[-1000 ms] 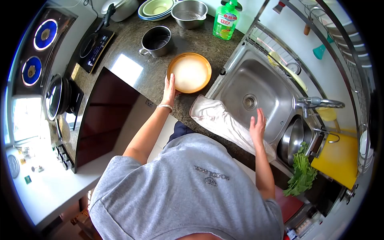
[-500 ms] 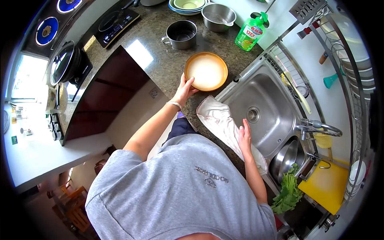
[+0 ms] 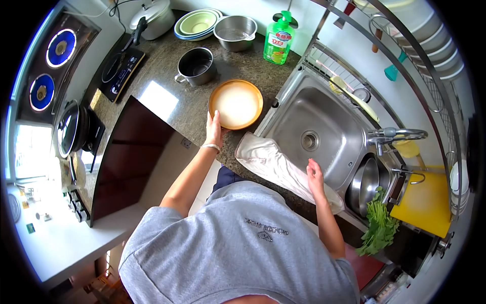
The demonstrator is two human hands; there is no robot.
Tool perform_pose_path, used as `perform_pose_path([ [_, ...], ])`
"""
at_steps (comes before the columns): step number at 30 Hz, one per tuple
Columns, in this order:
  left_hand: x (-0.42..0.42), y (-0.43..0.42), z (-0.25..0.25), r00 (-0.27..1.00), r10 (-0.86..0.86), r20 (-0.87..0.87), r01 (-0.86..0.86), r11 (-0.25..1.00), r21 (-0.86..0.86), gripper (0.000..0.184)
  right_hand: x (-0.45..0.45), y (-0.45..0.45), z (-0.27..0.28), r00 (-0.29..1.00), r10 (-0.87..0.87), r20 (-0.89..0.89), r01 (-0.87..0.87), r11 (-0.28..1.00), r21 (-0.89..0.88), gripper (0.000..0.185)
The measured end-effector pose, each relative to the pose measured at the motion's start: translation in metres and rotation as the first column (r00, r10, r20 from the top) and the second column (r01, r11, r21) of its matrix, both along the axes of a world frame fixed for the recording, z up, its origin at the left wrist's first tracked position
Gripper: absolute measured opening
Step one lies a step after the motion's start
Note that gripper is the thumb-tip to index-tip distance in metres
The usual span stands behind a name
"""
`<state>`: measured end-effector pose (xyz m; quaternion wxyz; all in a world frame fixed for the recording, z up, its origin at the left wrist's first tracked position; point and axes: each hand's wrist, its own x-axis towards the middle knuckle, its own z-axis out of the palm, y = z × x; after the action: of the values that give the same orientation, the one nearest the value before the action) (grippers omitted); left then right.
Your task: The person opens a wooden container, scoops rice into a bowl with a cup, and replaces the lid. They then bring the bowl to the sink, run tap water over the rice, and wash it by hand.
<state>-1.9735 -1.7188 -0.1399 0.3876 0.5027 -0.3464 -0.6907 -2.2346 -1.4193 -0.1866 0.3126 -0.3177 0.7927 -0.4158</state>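
An orange-rimmed plate with a pale centre is at the counter's front, left of the sink. My left hand grips its near-left edge, thumb on the rim and the other fingers partly hidden beneath. Over the sink's front edge lies a crumpled white cloth. My right hand hovers by the cloth's right part, holding nothing visible, its fingers close to one another but extended. Behind the plate stands a steel pot with a handle.
Beyond are a steel bowl, stacked bowls and a green soap bottle. The sink has a faucet at its right. Leafy greens, a yellow board and a wire rack lie further right.
The camera view has swung after tilting the other way. My left hand stays on the plate. My right hand's fingers have drawn closer together, near the cloth.
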Motion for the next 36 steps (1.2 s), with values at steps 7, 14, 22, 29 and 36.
perform_pose_path([
  [7,-0.010,0.010,0.052,0.990,-0.139,0.018,0.140,0.988,-0.071,0.044,-0.049,0.017,-0.008,0.962,-0.270,-0.029,0.270,0.963,-0.028,0.039],
  [14,-0.050,0.036,0.083,0.947,-0.321,0.031,0.321,0.947,-0.011,0.042,-0.170,0.054,0.003,0.722,-0.691,0.022,0.671,0.692,-0.265,0.047],
  [22,-0.119,0.062,0.066,0.818,-0.566,-0.096,0.570,0.822,0.008,0.040,-0.281,0.065,0.038,0.585,-0.772,-0.248,0.698,0.635,-0.332,0.071],
  [29,-0.185,0.071,0.040,0.685,-0.726,-0.069,0.724,0.688,-0.057,0.047,-0.315,0.056,0.057,0.603,-0.561,-0.567,0.686,0.727,0.009,0.064],
  [36,-0.233,0.086,0.043,0.619,-0.780,-0.094,0.779,0.625,-0.053,0.048,-0.337,0.067,0.051,0.572,-0.484,-0.662,0.696,0.714,0.080,0.047],
])
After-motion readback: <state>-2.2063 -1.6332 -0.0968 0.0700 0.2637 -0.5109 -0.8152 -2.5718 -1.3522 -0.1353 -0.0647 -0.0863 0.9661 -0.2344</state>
